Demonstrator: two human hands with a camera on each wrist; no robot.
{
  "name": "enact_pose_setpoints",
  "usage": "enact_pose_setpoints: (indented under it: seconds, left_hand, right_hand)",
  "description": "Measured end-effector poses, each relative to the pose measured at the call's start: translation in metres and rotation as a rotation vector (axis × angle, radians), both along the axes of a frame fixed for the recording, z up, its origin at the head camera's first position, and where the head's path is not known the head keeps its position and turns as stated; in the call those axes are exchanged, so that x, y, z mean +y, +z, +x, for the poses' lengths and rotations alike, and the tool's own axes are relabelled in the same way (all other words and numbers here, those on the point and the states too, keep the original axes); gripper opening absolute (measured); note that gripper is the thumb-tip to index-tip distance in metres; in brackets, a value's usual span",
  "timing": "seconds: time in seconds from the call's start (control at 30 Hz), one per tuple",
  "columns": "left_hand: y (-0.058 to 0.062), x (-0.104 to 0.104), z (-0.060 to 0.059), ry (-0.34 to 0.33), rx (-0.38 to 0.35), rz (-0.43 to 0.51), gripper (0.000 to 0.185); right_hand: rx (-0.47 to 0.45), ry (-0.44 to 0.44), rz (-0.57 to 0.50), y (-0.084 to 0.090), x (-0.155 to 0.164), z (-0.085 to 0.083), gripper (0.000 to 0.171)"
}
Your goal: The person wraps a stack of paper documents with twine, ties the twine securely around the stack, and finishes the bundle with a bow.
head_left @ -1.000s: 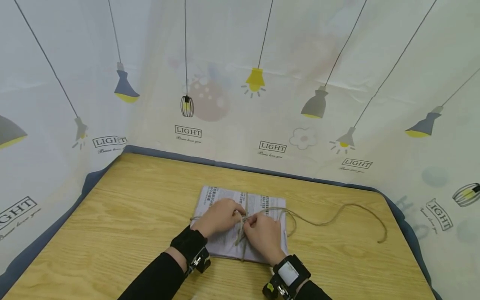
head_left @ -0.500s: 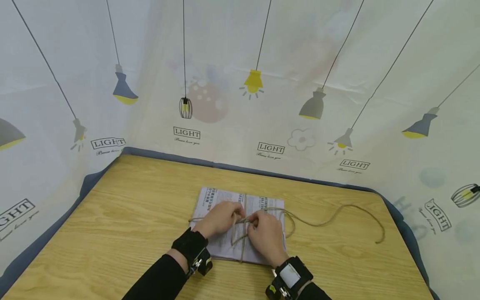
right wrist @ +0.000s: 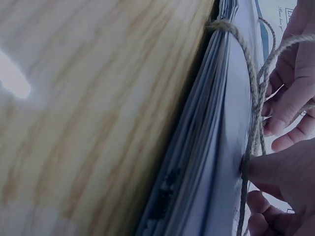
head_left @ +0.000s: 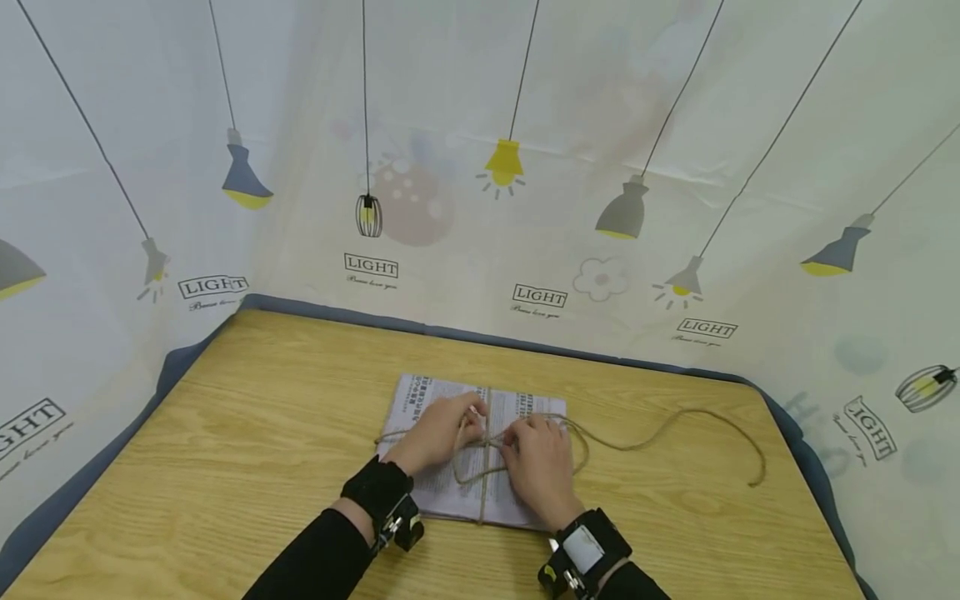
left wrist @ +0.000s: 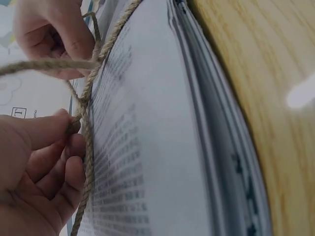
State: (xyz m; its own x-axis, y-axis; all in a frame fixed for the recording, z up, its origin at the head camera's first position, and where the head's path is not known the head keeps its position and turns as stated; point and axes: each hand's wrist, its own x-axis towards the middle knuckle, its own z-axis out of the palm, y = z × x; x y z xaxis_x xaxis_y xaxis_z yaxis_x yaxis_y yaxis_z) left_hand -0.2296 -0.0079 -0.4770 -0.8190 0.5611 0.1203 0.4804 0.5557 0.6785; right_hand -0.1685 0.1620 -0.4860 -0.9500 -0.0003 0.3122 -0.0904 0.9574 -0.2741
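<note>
Straight ahead of the person, at 12 o'clock, a stack of newspapers [head_left: 472, 463] lies flat on a wood-grain bench [head_left: 285, 433]. Brown twine [head_left: 483, 498] runs over it both ways, one line from 12 to 6 and one from 9 to 3, crossing near the middle. The left hand [head_left: 442, 429], at 10 o'clock from that crossing, is narrow, pinching twine between thumb and fingertips; the right hand [head_left: 542, 465], at 4 o'clock, is just as narrow, curled on the twine with its fingertips partly hidden. Between them a slack loop droops toward 7 o'clock, and a long tail [head_left: 636, 447] wanders across the bench toward 3 o'clock, its end hooking round. From where I stand, the newspapers look fairly light, floppy as single sheets but firmer as a thick block; the layered page edges might slide or tear if tugged alone. I would hold the whole block at its 9 and 3 o'clock sides, palms underneath, rather than hang it from the twine. The twine looks limp and a little rough, so a pinch close to the crossing should hold without slipping. I see no box or bag; only the twine encloses anything, with the newspapers inside its turns.
</note>
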Motion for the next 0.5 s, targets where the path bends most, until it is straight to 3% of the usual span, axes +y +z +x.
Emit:
enact_pose_setpoints:
  seconds: [0.17,0.33,0.5]
  left_hand:
    - [-0.001,-0.003,-0.001,0.031,0.018,0.046,0.016]
    - [0.002,-0.01,-0.003,0.086,-0.056,0.079,0.015]
    - [0.003,-0.021,-0.005,0.058,-0.097,0.103,0.015]
  right_hand:
    - [-0.036,0.02,0.014,0.001,0.005,0.001,0.014]
    - [-0.007,0.072,0.021,0.008,0.016,0.006,0.013]
    - [0.062,0.133,0.013,0.017,0.03,0.012,0.004]
